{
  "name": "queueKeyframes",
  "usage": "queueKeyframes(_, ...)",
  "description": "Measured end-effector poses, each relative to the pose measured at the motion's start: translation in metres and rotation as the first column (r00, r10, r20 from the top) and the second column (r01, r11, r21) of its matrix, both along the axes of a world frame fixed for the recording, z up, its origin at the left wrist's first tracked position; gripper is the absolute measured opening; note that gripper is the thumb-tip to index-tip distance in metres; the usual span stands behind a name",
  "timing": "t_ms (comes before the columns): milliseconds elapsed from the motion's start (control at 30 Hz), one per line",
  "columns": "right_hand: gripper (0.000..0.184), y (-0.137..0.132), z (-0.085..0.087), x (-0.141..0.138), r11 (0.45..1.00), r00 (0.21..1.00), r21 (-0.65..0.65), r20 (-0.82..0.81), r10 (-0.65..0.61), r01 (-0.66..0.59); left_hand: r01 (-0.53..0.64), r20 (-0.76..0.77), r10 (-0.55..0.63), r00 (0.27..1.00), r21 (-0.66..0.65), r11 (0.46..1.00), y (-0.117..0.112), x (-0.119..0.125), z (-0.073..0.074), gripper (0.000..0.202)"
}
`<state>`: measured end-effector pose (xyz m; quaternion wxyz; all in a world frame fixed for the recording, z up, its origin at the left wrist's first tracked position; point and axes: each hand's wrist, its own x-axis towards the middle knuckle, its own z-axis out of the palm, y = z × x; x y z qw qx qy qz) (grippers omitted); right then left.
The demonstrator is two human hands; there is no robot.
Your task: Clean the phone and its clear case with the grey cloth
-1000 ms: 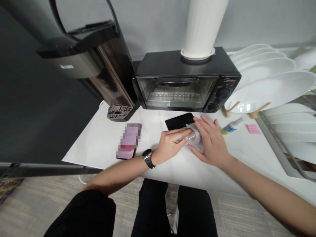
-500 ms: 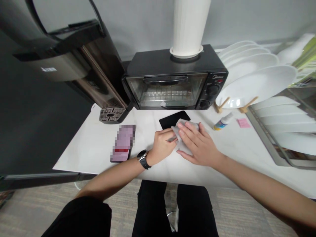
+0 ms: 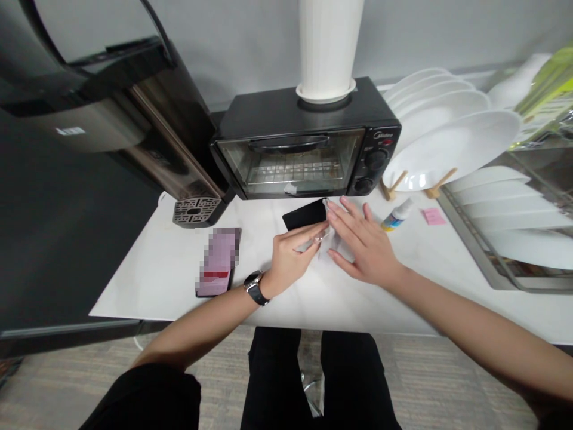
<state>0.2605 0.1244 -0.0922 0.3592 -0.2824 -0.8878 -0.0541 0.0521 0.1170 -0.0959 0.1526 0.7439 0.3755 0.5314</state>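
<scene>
My left hand, wearing a dark watch, is closed in a pinch on a thin, clear, glinting thing; its full shape is hidden, so I cannot tell its kind. Against it lies my right hand, fingers stretched out and thumb apart. A light grey cloth shows between the hands, mostly covered by the right one. Just beyond the fingers a flat black rectangular object rests on the white counter. To the right of my right hand stands a small spray bottle with a blue and yellow label.
A phone with a blurred screen lies left of my left hand. Behind are a black toaster oven bearing a white ribbed container, and a drink dispenser. White plates, a pink note and a dish rack occupy the right.
The view has shifted slightly. My right hand has slid up along the held thing, its thumb now farther from the cloth. Less of the cloth shows than before.
</scene>
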Motion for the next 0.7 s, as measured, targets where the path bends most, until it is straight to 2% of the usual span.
queueKeyframes(100,0.088,-0.001,0.002,0.001,0.999,0.999,0.035,0.011,0.040,-0.041,0.024,-0.034,-0.022,0.999,0.034,0.999,-0.002,0.001,-0.001,0.018)
queueKeyframes(233,0.077,0.000,0.000,0.000,0.982,0.991,0.135,0.050,0.128,-0.133,0.054,-0.068,-0.049,0.996,0.078,0.995,-0.003,0.002,-0.005,0.028)
queueKeyframes(367,0.067,0.007,0.000,0.007,0.973,0.968,0.121,-0.133,0.211,-0.195,0.101,-0.042,-0.099,0.994,0.052,0.994,-0.006,0.003,-0.003,0.007)
queueKeyframes(433,0.062,0.009,0.001,0.012,0.967,0.942,0.126,-0.229,0.245,-0.221,0.101,0.019,-0.101,0.995,0.007,0.995,-0.008,0.004,-0.003,0.015)
queueKeyframes(567,0.040,0.007,0.006,0.016,0.984,0.921,0.116,-0.350,0.170,-0.137,0.151,0.188,-0.129,0.974,-0.113,0.982,-0.010,0.006,-0.009,0.031)
queueKeyframes(700,0.028,0.005,0.008,0.015,0.995,0.921,0.034,-0.376,0.102,-0.097,0.193,0.324,-0.155,0.933,-0.089,0.977,-0.006,0.010,-0.016,0.030)
